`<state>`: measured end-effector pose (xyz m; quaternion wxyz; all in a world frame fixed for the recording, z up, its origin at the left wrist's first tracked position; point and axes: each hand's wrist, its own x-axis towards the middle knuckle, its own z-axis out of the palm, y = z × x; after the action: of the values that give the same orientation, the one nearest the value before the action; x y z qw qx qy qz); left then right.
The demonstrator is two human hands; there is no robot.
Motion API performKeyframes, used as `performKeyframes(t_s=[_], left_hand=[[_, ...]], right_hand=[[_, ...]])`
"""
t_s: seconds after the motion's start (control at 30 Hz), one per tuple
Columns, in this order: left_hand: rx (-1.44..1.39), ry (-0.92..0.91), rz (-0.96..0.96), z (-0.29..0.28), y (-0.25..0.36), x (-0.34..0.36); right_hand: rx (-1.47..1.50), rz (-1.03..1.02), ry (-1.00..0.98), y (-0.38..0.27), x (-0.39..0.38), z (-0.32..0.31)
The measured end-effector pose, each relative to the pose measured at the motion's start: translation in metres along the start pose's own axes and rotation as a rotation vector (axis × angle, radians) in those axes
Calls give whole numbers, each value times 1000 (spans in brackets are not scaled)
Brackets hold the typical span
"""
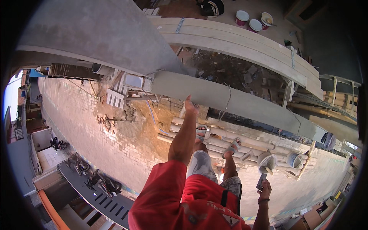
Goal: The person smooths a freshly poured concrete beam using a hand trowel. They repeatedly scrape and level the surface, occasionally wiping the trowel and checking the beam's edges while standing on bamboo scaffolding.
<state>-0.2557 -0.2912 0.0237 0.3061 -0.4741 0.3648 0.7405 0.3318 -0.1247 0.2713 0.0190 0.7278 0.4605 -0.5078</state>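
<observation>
My left hand [189, 104] is up on the grey rendered concrete ledge [214, 96], fingers pressed together against its edge. My right hand [264, 188], low at right, pinches a flat steel trowel [261, 181]. The ledge looks mostly smoothed; its far-right end seems left.

- A red shirt [168, 199] with a black strap is worn.
- Grey shorts [201, 165] with pale smudges are seen.
- Grey sandals [202, 132] are worn on the feet.
- A dark, flat tool [261, 181] is held in the right hand [264, 189].
- The concrete beam [230, 99] is plain grey.
- The paved street [76, 119] shows a pale brick pattern.
- The buckets [242, 17] are pink with white tops.
</observation>
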Motion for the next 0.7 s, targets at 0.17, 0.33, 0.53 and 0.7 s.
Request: performKeyframes(t_s=[0.17, 0.33, 0.53, 0.7], left_hand=[[-34, 181, 161, -23, -4, 19], [-169, 153, 175, -21, -15, 14], [-78, -100, 258, -23, -30, 9], [-44, -76, 217, -17, -24, 11]], right_hand=[[-33, 0, -35, -8, 9, -4], [-53, 28, -16, -7, 3, -9], [-90, 63, -34, -19, -5, -5], [-102, 31, -42, -11, 4, -2]])
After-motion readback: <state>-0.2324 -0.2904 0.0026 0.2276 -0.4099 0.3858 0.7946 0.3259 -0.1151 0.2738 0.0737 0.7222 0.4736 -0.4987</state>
